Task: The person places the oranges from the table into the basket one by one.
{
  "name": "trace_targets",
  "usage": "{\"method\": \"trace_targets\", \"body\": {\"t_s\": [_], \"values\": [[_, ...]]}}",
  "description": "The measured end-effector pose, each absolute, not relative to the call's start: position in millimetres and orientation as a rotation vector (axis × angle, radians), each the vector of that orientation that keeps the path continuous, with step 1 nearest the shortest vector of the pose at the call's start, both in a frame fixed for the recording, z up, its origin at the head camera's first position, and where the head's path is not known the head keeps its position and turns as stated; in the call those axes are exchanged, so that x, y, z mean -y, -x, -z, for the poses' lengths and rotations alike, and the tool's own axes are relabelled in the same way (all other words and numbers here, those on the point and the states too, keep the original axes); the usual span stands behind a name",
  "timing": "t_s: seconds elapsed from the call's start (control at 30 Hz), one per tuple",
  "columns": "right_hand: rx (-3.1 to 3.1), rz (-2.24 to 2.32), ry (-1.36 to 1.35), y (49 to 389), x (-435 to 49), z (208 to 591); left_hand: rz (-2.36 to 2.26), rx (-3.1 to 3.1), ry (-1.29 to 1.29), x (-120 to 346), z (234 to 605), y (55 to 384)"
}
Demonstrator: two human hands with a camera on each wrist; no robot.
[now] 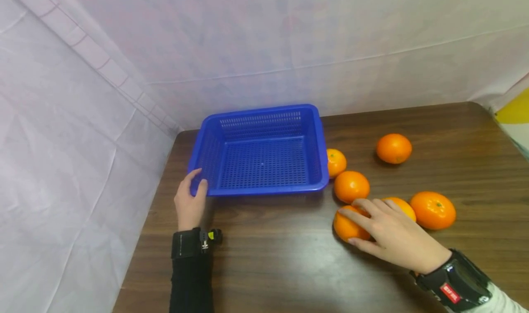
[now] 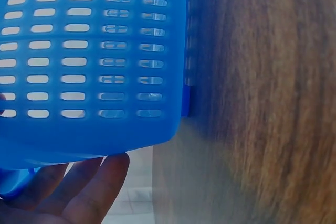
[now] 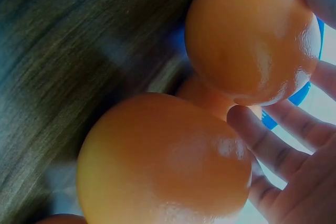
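A blue plastic basket (image 1: 264, 164) with slotted walls stands on the wooden table, and no fruit shows inside it. At its front left corner my left hand (image 1: 191, 205) grips the rim; in the left wrist view, fingers (image 2: 100, 187) curve against the basket wall (image 2: 73, 129). My right hand (image 1: 392, 235) reaches over an orange (image 1: 349, 226), with thumb and forefinger around its sides. Another orange (image 1: 401, 207) lies partly hidden behind that hand. In the right wrist view the held orange (image 3: 247, 40) is near the top, and the neighbouring orange (image 3: 163, 156) touches the other fingers.
Beside the basket's right wall lie one orange (image 1: 336, 163) and another orange (image 1: 351, 187). Farther right are an orange (image 1: 434, 210) and, toward the back, an orange (image 1: 394, 148). White sheeting (image 1: 289, 42) hangs behind the table (image 1: 268, 258) and along its left.
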State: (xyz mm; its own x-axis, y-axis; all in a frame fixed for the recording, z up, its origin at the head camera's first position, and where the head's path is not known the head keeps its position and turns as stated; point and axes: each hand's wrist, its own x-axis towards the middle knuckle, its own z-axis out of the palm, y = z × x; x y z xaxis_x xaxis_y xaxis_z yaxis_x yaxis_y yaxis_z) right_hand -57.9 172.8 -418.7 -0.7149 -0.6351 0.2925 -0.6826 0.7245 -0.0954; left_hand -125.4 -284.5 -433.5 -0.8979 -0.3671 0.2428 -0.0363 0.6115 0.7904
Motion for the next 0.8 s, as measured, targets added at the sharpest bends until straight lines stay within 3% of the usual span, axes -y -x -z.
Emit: {"method": "trace_targets", "body": {"t_s": [0.8], "values": [[2.739, -0.333, -1.041, 64.2, -164.8, 420.1, 1.232, 2.433, -0.332, 282.9, 435.8, 124.9]]}}
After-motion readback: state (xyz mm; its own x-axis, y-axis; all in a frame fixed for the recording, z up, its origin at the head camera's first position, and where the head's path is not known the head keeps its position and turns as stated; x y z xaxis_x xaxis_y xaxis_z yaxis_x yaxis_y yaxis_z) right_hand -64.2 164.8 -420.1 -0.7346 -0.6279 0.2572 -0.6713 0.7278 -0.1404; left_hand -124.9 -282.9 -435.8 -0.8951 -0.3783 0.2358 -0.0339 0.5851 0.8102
